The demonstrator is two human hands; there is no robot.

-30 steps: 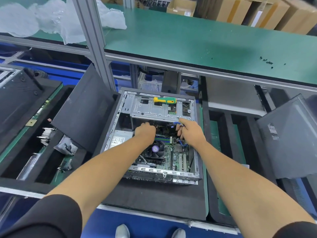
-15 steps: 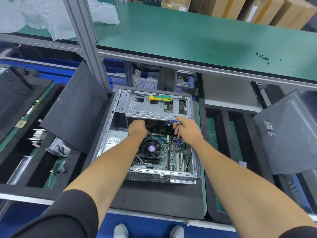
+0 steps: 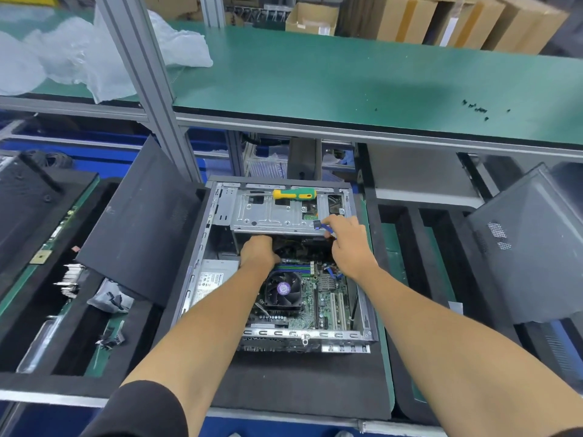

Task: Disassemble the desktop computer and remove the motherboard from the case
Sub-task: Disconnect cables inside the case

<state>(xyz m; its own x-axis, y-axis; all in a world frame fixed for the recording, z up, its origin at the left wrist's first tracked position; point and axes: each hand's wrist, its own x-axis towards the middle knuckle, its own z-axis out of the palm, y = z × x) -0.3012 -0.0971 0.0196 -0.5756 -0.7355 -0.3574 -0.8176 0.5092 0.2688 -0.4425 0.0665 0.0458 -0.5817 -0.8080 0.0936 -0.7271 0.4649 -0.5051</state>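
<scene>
The motherboard is seen seated flat in the floor of the open case, its long axis running from the near rear panel away toward the drive cage. The black fan is mounted on it left of centre. A blue cable is pinched between thumb and curled fingers of the right hand at the cage's right front corner, just above the board's far right edge; the cable's lower run is glimpsed near the board below the wrist. The left hand is reached under the cage lip over the board's far edge; its fingers are hidden in shadow, so what is held, if anything, cannot be told. The board lies below and nearer the person than both hands, with the right hand nearer the cable's board end. Cable removal is judged to be the step in hand, the board not yet freed. A green and yellow screwdriver is laid on top of the cage. The case rests on a dark foam pad; a black side panel leans at the left. A green worktop is raised behind.
</scene>
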